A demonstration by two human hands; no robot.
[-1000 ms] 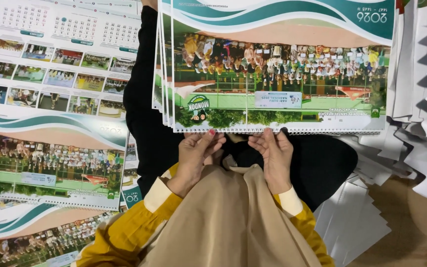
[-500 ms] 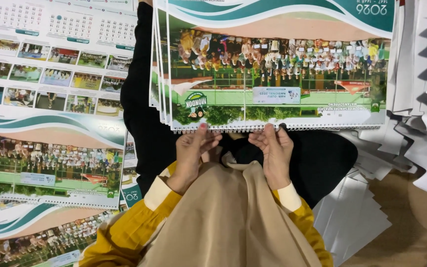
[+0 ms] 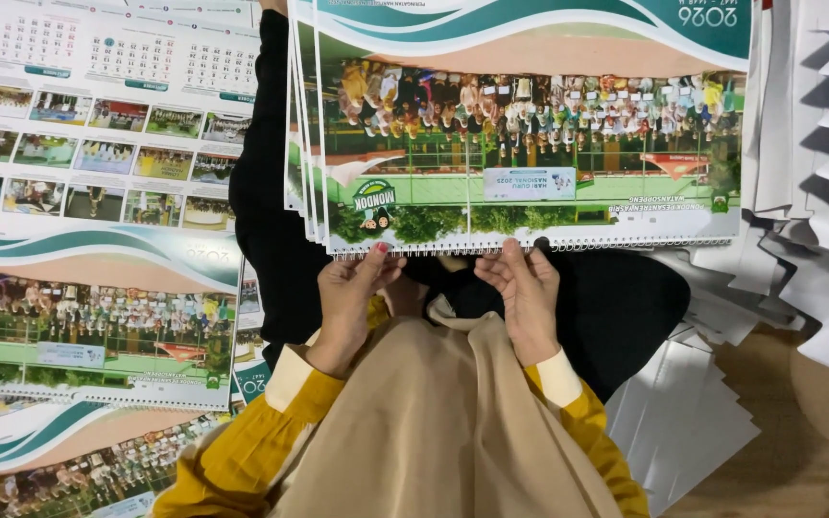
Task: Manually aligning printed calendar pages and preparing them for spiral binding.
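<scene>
Hands pinching spiral-bound calendar edge, fingertips partly hidden, calendar top cut off.

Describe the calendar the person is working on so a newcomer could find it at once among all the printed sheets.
Start at the person's black-clad lap in the middle. Across it lies a stack of calendars, its white wire spiral edge touched by the left hand and right hand. Unlike the loose sheets spread flat at the left, it is bound.
</scene>
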